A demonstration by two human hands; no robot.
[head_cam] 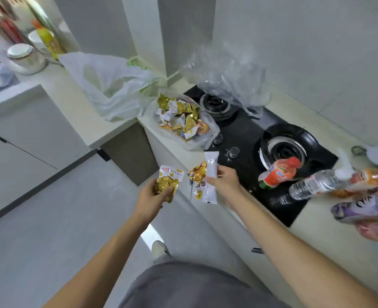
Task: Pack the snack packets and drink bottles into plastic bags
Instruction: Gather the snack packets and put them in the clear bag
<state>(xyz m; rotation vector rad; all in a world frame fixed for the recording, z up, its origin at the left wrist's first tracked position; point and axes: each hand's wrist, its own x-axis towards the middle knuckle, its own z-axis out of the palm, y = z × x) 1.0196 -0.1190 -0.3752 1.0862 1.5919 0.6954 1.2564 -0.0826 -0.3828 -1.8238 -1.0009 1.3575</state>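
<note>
My left hand (156, 196) grips gold-and-white snack packets (169, 180) in front of the counter edge. My right hand (224, 177) pinches a white packet and yellow-printed snack packets (205, 177) beside it. Farther back, a clear plastic bag (208, 138) on the counter holds several gold and white snack packets (180, 115). A white plastic bag (112, 85) lies open to its left, and a crumpled clear bag (230, 78) sits over the back burner. A red drink bottle (277, 174), a water bottle (314, 184) and an orange bottle (366, 180) lie on the right.
A black gas hob (245, 134) with two burners fills the counter's middle. Purple and pink snack bags (363, 210) lie at the right edge. Jars and a yellow bottle (46, 38) stand at the far left. My shoe (159, 248) is on the grey floor below.
</note>
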